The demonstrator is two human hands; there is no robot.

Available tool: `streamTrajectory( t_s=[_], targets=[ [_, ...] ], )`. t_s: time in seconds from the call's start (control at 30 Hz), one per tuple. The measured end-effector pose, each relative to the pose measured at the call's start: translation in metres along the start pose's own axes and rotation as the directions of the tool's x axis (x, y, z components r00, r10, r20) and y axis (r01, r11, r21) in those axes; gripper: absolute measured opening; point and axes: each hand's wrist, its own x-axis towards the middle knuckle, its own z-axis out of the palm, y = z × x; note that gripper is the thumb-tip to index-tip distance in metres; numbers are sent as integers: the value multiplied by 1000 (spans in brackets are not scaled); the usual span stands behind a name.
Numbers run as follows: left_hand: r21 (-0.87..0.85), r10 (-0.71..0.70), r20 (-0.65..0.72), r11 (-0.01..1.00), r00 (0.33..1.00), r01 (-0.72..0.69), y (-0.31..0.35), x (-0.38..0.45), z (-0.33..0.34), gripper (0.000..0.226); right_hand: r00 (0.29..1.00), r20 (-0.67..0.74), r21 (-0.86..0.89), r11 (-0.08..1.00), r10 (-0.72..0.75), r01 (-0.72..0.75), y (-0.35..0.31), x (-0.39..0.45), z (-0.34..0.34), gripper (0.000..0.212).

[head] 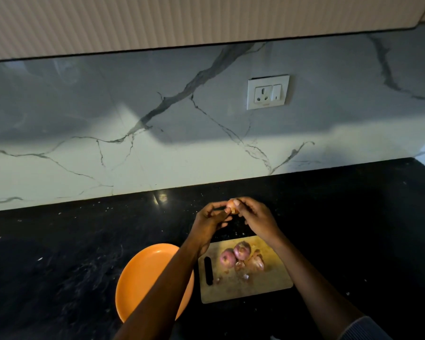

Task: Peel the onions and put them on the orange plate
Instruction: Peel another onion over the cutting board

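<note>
your left hand [212, 217] and your right hand [255, 217] meet above the black speckled stone table [59, 253], beyond the far edge of the pale wooden cutting board [268, 278]; between them you hold a small pinkish onion [232, 205], lifted clear of the table; your right hand grips it from the right with thumb and fingers curled round it, and your left hand pinches at its near left side with the fingertips; whether a strip of skin is caught in that pinch is too small to tell; on the cutting board two purple-skinned round onions [234, 253] lie touching each other near the middle, one at the left and slightly nearer you, the other at the right and further away; just right of them and a little nearer you sit loose brown papery onion skins [254, 262], with smaller scraps nearer you; a black knife handle [208, 269] lies along the left edge of the board, its blade not plainly visible; the round orange plate [142, 273] sits on the table just left of the board, with your left forearm crossing over its right side, and what shows of it holds no onion; behind the table rises a white marble backsplash with grey veins [157, 155], carrying a white wall socket with a switch [268, 92].
</note>
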Motion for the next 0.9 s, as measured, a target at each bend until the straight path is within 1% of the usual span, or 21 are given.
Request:
streamTrajectory(
  t_s=[0.07,0.13,0.23,0.33,0.37,0.47,0.57,0.67,0.73,0.83,0.9],
  targets=[
    [4,15,15,1000,1000,-15,0,0,0,27,1000,-23,-47,999,-20,19,3,1,1,38],
    [5,30,30,1000,999,-30,0,-1,1,28,998,-43,-84,995,-49,45,7,2,2,41],
    [-32,42,-2,999,999,-42,-1,0,1,24,995,-76,-135,989,-72,62,9,3,6,37],
    [-67,25,7,997,1000,-25,-2,-2,5,19,984,-174,-141,990,-39,15,7,4,7,34],
    [-75,24,12,997,1000,-23,-3,-2,6,19,982,-185,-141,990,-46,20,7,5,6,33],
    [-100,12,7,995,1000,-12,-5,-4,6,20,996,-92,-121,993,-21,9,2,4,0,32],
    [-150,-19,16,988,1000,21,-3,-3,4,21,999,-40,-55,998,31,-33,-2,3,-3,35],
    [-222,-44,18,974,999,47,1,-1,3,21,1000,17,65,998,-9,8,0,3,-3,25],
    [-247,-52,24,967,998,57,3,-1,2,19,997,68,112,993,-37,29,4,3,-4,26],
    [-217,-62,46,973,997,71,4,-1,-1,20,994,96,104,994,-53,43,4,1,-6,31],
    [-153,-55,49,986,997,62,4,-2,-3,21,994,93,98,994,-53,44,3,2,-5,31]
  ],
)
